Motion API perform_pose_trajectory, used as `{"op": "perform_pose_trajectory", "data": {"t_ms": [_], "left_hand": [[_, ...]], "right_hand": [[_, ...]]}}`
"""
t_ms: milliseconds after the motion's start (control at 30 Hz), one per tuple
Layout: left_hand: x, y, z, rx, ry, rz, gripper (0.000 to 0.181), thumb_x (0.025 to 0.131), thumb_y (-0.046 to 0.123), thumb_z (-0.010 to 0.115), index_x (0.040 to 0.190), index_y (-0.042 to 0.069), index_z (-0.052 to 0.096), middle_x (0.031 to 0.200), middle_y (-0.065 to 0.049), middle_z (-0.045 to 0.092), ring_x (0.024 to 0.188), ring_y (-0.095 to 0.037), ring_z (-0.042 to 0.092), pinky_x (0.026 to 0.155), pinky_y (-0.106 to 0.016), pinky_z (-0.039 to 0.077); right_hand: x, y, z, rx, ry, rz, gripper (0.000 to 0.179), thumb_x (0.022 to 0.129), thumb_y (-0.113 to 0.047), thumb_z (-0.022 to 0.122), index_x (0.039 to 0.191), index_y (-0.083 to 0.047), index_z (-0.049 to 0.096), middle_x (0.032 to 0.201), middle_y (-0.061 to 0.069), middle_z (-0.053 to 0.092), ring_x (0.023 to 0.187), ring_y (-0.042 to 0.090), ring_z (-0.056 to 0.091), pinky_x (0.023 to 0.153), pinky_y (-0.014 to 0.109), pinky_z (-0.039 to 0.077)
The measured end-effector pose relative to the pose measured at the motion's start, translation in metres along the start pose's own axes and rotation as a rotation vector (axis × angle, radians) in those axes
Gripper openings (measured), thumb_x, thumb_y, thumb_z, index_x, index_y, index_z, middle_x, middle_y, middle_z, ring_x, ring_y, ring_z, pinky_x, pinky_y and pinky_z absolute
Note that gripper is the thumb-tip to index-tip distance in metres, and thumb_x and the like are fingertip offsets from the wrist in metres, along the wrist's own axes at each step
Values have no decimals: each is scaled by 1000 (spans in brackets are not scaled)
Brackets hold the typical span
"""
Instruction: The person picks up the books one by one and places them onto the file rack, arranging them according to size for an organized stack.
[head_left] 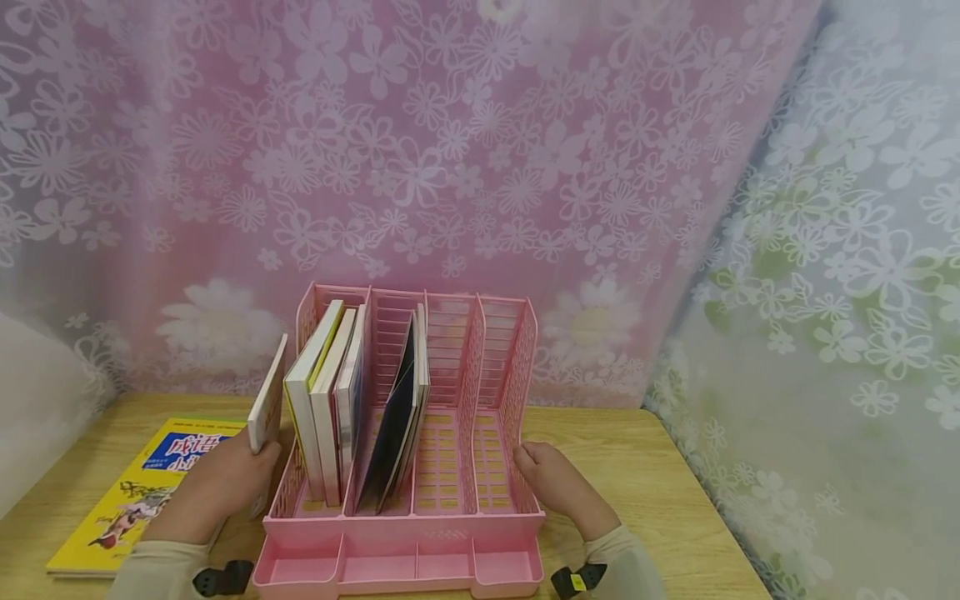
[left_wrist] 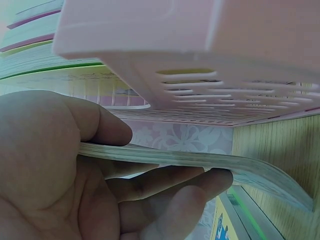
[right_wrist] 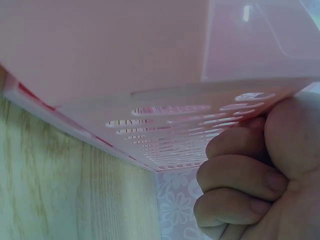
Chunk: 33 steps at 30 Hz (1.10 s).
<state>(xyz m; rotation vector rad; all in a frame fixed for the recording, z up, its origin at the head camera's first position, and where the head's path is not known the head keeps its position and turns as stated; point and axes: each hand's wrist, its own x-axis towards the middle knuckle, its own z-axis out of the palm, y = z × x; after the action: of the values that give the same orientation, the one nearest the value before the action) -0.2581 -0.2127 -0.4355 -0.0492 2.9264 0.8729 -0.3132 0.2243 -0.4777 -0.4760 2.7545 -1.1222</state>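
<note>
A pink book rack (head_left: 405, 527) with upright dividers stands on the table. Close by its left side, my left hand (head_left: 225, 479) pinches a thin book (head_left: 267, 398) between thumb and fingers; in the left wrist view the thin book (left_wrist: 200, 159) bends slightly. My right hand (head_left: 558, 479) grips the front edge of the rack's right side panel, its fingers curled against the outside in the right wrist view. Several thick books (head_left: 324, 417) fill the leftmost compartment. Thin dark-covered books (head_left: 393, 425) lean in the second one.
A yellow book (head_left: 123, 500) lies flat on the wooden table (head_left: 645, 475), left of the rack and partly under my left arm. Low trays (head_left: 382, 567) run along the rack's front. A pink flowered curtain (head_left: 450, 167) hangs behind, and a pale one (head_left: 840, 333) borders the right.
</note>
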Motion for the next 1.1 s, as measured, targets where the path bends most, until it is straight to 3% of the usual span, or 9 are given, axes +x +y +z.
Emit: {"op": "perform_pose_trajectory", "data": {"t_ms": [167,400,1100], "left_hand": [[0,1,-1,4,-6,4,66,108,32,38,157,-11,24,141,-41,49,118,-61,56,89,-71,47],[0,1,-2,20,12,17,65,109,36,37,153,-11,32,138,-39,53,119,-59,57,90,-70,47],[0,-1,-1,14,5,24,63,109,35,39,153,-10,34,136,-38,56,116,-59,59,87,-70,48]], "right_hand": [[1,-1,1,14,3,11,43,112,-24,39,87,-1,65,66,-2,37,60,14,35,58,31,36],[1,-2,2,26,4,28,42,111,-21,40,73,-7,52,64,-2,36,58,13,34,55,28,33],[1,1,2,30,5,19,43,111,-24,40,70,-12,45,63,-3,35,57,13,32,54,28,32]]}}
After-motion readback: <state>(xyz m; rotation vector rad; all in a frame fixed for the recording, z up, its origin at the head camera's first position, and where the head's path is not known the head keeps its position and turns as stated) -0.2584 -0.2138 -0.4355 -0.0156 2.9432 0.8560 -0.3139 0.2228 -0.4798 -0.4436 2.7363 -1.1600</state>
